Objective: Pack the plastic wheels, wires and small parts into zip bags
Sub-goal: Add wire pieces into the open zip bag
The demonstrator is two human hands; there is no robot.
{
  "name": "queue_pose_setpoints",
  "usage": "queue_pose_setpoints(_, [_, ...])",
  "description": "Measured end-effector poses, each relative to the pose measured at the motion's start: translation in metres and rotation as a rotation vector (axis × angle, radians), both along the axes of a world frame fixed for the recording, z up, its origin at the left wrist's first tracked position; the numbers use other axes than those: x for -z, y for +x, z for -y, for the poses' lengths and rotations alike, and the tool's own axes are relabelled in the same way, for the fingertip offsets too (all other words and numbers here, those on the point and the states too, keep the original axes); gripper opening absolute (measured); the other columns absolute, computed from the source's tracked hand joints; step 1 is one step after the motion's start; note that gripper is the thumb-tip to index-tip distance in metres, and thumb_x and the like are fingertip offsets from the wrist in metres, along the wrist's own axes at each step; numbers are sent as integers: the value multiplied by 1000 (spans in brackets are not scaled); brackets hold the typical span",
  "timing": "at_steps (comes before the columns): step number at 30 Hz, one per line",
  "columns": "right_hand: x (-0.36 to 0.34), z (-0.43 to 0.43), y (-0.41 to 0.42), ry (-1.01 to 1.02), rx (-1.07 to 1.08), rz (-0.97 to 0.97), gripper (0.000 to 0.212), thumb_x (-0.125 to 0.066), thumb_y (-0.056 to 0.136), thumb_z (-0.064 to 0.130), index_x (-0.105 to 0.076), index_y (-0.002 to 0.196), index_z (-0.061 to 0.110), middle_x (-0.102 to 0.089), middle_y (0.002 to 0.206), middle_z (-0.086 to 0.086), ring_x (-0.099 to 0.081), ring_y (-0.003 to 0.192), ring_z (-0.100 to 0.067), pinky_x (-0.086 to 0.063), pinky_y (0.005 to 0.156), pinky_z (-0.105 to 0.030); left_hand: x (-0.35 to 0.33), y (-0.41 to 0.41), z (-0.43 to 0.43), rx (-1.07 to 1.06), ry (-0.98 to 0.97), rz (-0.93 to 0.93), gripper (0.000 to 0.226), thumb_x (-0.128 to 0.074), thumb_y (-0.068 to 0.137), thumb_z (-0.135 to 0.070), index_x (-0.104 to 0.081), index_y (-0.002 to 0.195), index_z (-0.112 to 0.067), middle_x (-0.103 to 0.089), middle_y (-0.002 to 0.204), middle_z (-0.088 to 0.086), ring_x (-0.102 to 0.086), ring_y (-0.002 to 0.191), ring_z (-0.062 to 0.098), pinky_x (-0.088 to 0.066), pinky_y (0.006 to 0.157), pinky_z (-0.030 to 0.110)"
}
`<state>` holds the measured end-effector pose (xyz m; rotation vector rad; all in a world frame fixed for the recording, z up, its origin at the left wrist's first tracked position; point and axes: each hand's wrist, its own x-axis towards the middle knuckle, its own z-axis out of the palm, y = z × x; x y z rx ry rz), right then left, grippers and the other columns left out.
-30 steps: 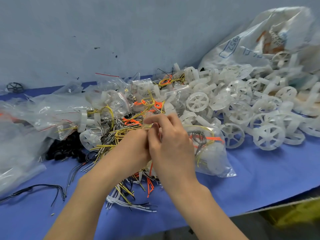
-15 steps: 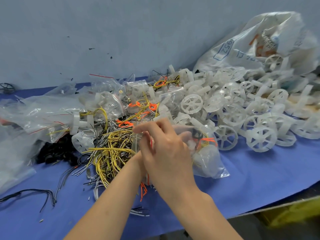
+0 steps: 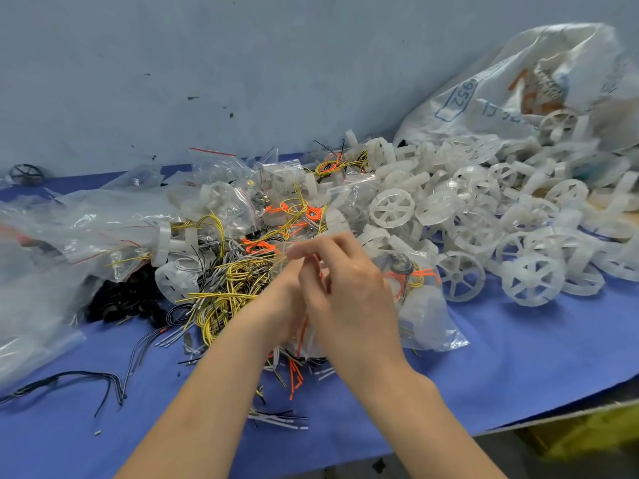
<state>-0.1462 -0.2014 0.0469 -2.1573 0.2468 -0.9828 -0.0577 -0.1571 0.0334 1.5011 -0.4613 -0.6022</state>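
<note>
Zip bag of clear plastic, loaded with a wheel plus orange and yellow wires, is pinched at its mouth by the right hand and, as far as can be seen, the half-hidden left hand. Both grips are curled tight, and sealing is judged to be the step in hand. The bag's body is rested on the blue-covered worktop, just right of the hands.

Filled clear bags are piled behind, so some packing is done. Plenty is left: tangled yellow wires, heaped translucent white spoked wheels, black small parts.

A scuffed grey-blue wall is seen behind, and a big white printed sack is slumped at right among the wheels.
</note>
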Motion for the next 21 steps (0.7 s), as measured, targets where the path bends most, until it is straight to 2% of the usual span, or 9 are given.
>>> queue_pose_setpoints(2, [1,4,2,10,-2,-20,18,-54,94,25,-64,101,38,-54,100,13,-56,77,-12,-43,64,-35,-8,1,-11,126,-16,51,21,-52,83,-8,-62,67,-18,-55,65,1,-53,64,19,-41,55,21])
queue_pose_setpoints(4, [2,6,5,3,1,-37,17,-53,95,26,-61,103,39,-54,100,12,-57,77,-13,-41,63,-34,-10,8,-27,178,-9,9,21,-57,91,-8,-70,77,-15,-66,70,2,-60,64,18,-46,53,20])
queue_pose_setpoints(6, [2,9,7,-7,-3,-57,17,-49,95,29,-61,103,38,-55,100,13,-58,77,-13,-41,63,-34,-14,15,-39,152,-4,-39,21,-52,100,-15,-70,91,-10,-72,79,3,-65,66,11,-54,54,20])
queue_pose_setpoints(9, [1,10,12,-9,-27,-108,23,-42,95,34,-64,101,35,-55,101,11,-60,81,-18,-47,66,-38,-20,25,-58,20,-19,-7,22,-53,99,-18,-70,99,-6,-70,83,7,-64,62,14,-54,54,22])
queue_pose_setpoints(12, [2,16,19,-58,-43,-239,21,-44,96,31,-65,101,34,-51,100,8,-60,82,-22,-50,71,-41,-24,39,-70,-210,28,86,21,-52,100,-20,-69,101,-8,-68,76,2,-60,55,12,-51,48,21])
queue_pose_setpoints(14, [3,21,23,-69,-57,-318,21,-44,97,33,-65,100,35,-49,97,7,-59,83,-23,-50,75,-42,-27,50,-70,-281,81,165,20,-51,100,-20,-69,99,-11,-68,75,0,-61,56,11,-51,48,20])
queue_pose_setpoints(19, [1,38,42,-92,-113,-468,25,-42,98,30,-66,97,35,-53,102,6,-58,94,-20,-50,82,-40,-27,99,-34,-318,221,305,20,-47,102,-18,-64,109,-12,-66,92,5,-63,71,12,-57,60,22])
queue_pose_setpoints(21, [0,47,52,-88,-152,-485,26,-42,97,26,-67,94,33,-56,99,5,-57,87,-16,-48,78,-38,-31,126,-15,-329,272,375,23,-44,103,-16,-60,117,-9,-63,98,6,-61,79,14,-57,66,23])
